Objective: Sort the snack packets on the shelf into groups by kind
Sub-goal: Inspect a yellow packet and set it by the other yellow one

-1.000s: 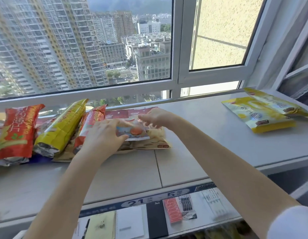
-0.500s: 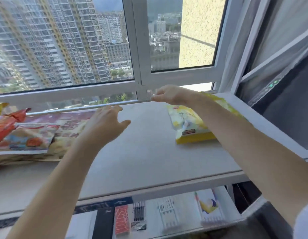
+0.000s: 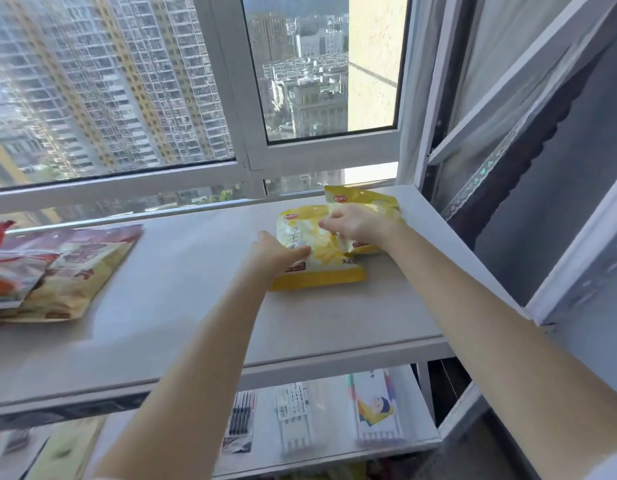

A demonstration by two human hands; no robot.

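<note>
at the right end of the grey shelf (image 3: 182, 306), under the window (image 3: 251, 157): two yellow snack packets. front yellow packet (image 3: 321, 268) lying flat, its bottom edge toward the viewer; rear yellow packet (image 3: 366, 202) just behind it, to the right, partly overlapping, close to the shelf's back corner. left hand (image 3: 274, 252) resting on the left edge of the front packet, thumb laid across the printed face, fingers bent down on the side; looks like gripping that edge, though the fingertips hidden. right hand (image 3: 352, 225) above the place where both packets meet, fingers curled and pinching packet film at the top of the front packet; cannot tell for sure whether also holding the rear one. far at the left end of the shelf, well apart: a blurred pile of red and beige packets (image 3: 54, 271), one on another. on the lower shelf (image 3: 334, 452) below: flat stationery packs (image 3: 296, 417), side by side.
</note>
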